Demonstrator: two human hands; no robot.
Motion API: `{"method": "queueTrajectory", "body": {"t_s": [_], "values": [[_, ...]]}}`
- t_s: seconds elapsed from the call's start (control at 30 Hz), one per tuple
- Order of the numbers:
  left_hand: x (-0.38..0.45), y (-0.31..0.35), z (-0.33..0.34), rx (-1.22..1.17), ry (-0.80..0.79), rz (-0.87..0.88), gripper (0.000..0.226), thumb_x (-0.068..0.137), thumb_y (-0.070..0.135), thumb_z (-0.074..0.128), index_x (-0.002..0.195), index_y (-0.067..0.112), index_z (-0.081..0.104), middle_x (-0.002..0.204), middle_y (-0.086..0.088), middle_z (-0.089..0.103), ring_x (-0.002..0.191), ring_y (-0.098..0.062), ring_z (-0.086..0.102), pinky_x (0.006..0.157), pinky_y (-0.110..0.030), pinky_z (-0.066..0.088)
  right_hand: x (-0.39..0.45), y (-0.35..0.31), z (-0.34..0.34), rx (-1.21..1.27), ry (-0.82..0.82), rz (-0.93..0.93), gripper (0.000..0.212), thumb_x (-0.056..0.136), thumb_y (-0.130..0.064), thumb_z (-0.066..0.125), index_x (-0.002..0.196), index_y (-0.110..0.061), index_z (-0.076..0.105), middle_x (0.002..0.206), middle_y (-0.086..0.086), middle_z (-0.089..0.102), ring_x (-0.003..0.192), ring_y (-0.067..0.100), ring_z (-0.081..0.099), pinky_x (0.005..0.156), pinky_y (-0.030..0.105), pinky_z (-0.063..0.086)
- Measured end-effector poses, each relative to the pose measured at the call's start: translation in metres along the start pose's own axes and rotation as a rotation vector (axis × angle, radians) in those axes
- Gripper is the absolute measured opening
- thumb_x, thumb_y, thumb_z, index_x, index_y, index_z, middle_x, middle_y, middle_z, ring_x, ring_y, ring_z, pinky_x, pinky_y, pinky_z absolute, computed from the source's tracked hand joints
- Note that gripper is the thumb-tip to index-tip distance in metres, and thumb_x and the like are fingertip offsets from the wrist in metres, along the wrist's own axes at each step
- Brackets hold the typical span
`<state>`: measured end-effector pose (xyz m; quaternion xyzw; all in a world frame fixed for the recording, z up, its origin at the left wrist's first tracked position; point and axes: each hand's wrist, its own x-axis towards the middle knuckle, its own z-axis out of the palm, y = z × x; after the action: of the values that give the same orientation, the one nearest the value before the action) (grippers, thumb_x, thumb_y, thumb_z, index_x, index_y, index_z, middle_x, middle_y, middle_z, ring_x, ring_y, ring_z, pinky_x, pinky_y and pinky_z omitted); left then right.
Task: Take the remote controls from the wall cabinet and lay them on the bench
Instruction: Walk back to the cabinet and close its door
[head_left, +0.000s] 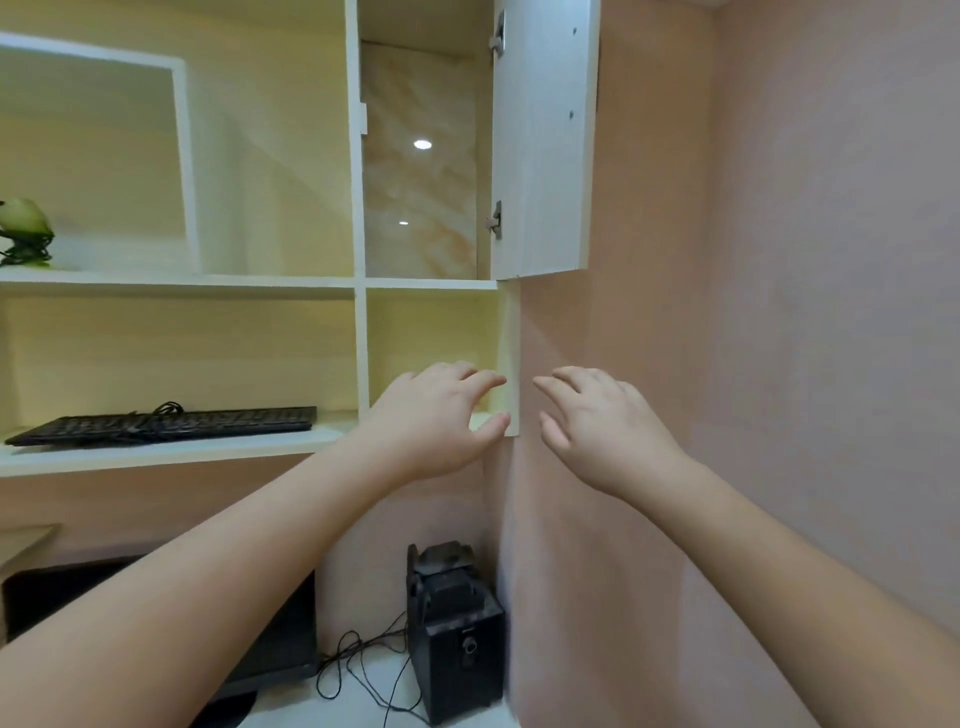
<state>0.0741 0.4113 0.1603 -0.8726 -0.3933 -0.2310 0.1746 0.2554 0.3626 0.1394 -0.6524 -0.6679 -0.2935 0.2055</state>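
Observation:
The white wall cabinet (358, 208) hangs ahead of me, and its door (545, 140) at the upper right stands swung open. Inside the opened compartment I see a marbled back panel and no remote control. My left hand (441, 415) is raised in front of the small open cubby (436, 338) below that door, fingers spread and loosely bent, holding nothing. My right hand (602, 426) hovers beside it in front of the pink wall, fingers extended, also holding nothing. No remote control shows anywhere in view.
A black keyboard (166, 423) lies on the lower left shelf. A green ornament (26, 228) sits on the shelf above it. Below, a black speaker (457, 634) with loose cables (358, 670) stands on a white surface next to a dark monitor (280, 649).

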Motion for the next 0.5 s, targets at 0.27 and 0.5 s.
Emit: {"method": "queueTrajectory", "body": {"t_s": [0.27,0.5], "values": [[0.076,0.010,-0.001,-0.018,0.080,-0.033,0.053,0.095,0.056,0.034,0.143,0.034,0.036,0.144,0.007,0.045,0.134,-0.016,0.039,0.104,-0.039,0.038,0.064,0.054,0.002,0.048,0.081,0.001,0.048,0.098,-0.037,0.035,0.144,-0.025,0.035,0.148,-0.002,0.037,0.136,0.018,0.031,0.105,0.036,0.029],[0.124,0.000,0.003,-0.110,0.136,-0.032,0.050,0.096,0.051,0.037,0.143,0.034,0.037,0.146,0.010,0.043,0.133,-0.013,0.041,0.104,-0.035,0.038,0.107,0.085,0.003,0.087,0.150,0.068,0.046,0.097,-0.036,0.036,0.141,-0.023,0.039,0.144,-0.003,0.041,0.131,0.019,0.037,0.101,0.036,0.032]]}}
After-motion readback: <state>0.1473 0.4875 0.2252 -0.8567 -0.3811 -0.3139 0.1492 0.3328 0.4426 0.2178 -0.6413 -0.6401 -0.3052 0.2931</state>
